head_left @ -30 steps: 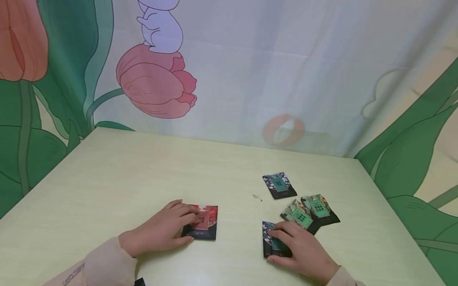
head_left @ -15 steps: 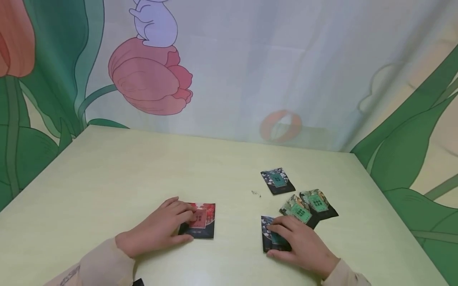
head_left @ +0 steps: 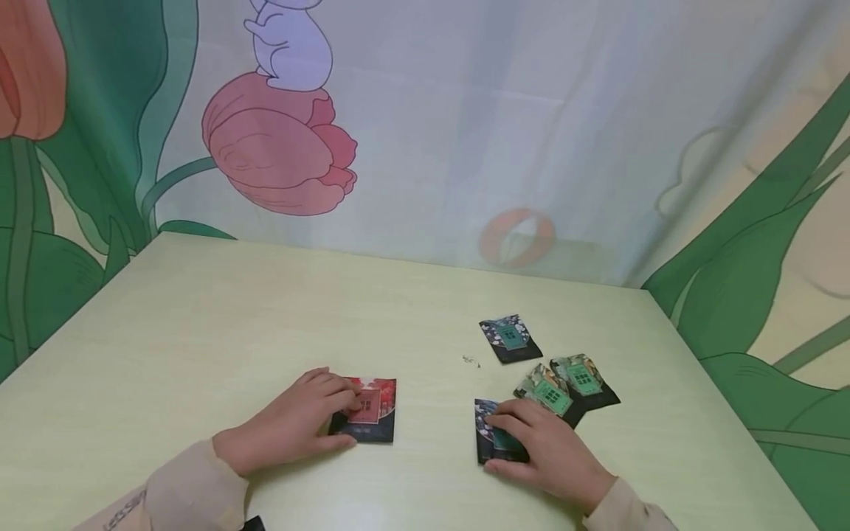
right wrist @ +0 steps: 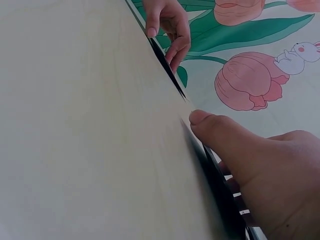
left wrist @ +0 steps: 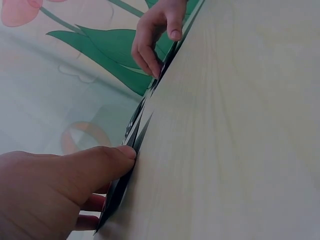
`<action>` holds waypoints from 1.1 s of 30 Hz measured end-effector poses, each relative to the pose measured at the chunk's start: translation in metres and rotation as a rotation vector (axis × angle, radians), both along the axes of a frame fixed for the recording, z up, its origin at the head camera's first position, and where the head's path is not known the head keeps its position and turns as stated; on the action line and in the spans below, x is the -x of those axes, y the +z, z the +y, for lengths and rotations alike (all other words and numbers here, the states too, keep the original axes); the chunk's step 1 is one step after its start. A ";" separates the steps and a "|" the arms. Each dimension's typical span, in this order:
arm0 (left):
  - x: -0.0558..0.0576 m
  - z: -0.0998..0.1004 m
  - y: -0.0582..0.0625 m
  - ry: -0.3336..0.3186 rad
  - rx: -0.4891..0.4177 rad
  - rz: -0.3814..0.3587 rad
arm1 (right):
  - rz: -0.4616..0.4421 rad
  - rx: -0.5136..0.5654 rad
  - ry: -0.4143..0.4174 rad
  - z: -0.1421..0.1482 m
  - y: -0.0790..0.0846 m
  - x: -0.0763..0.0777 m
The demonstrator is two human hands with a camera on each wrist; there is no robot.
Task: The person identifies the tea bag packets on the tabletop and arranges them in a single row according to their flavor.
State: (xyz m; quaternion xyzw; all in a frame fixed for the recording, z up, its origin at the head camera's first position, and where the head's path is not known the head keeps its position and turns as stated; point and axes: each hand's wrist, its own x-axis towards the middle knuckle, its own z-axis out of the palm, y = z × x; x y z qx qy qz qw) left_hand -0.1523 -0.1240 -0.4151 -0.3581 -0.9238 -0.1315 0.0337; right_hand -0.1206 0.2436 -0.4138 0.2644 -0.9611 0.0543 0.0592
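A red-and-black printed sachet [head_left: 380, 411] lies on the table under my left hand [head_left: 292, 420]. That hand holds it with bent fingers on its top and the thumb at its near edge. My right hand [head_left: 547, 450] holds a dark blue patterned sachet [head_left: 483, 428] in the same way, covering much of it. In the left wrist view, the left thumb [left wrist: 112, 162] meets the edge of the sachet, which stands very slightly off the table. The right wrist view has the right thumb [right wrist: 220, 132] along a dark sachet edge [right wrist: 215, 180].
Two green-labelled sachets [head_left: 584, 378] overlap just beyond my right hand. Farther back lies another dark flowered sachet [head_left: 510, 339]. Small dark specks [head_left: 471, 361] mark the pale table [head_left: 299, 317]. A black corner [head_left: 254, 523] shows by the left sleeve. A printed curtain [head_left: 425, 147] hangs behind.
The head view has shifted a little. Both hands stay on the same sachets, and I see no clear movement of the sachets themselves.
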 end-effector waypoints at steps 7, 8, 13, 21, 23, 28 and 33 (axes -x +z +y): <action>0.000 -0.002 -0.001 -0.029 -0.009 0.046 | 0.007 0.010 0.016 -0.003 -0.002 0.005; 0.000 -0.002 -0.001 -0.033 -0.011 0.048 | 0.009 0.009 0.017 -0.004 -0.003 0.006; 0.000 -0.001 -0.001 -0.042 -0.016 0.044 | 0.017 0.011 0.034 -0.008 -0.005 0.008; -0.002 -0.001 -0.001 -0.028 -0.023 0.012 | -0.013 0.005 0.038 -0.019 -0.003 0.014; -0.002 0.000 -0.001 -0.028 -0.025 0.002 | -0.027 0.002 0.043 -0.022 -0.003 0.016; -0.004 -0.002 -0.004 -0.011 -0.026 -0.008 | -0.047 0.004 0.063 -0.030 -0.004 0.018; -0.002 -0.003 -0.005 -0.019 -0.042 0.020 | -0.014 0.012 0.085 -0.035 -0.002 0.024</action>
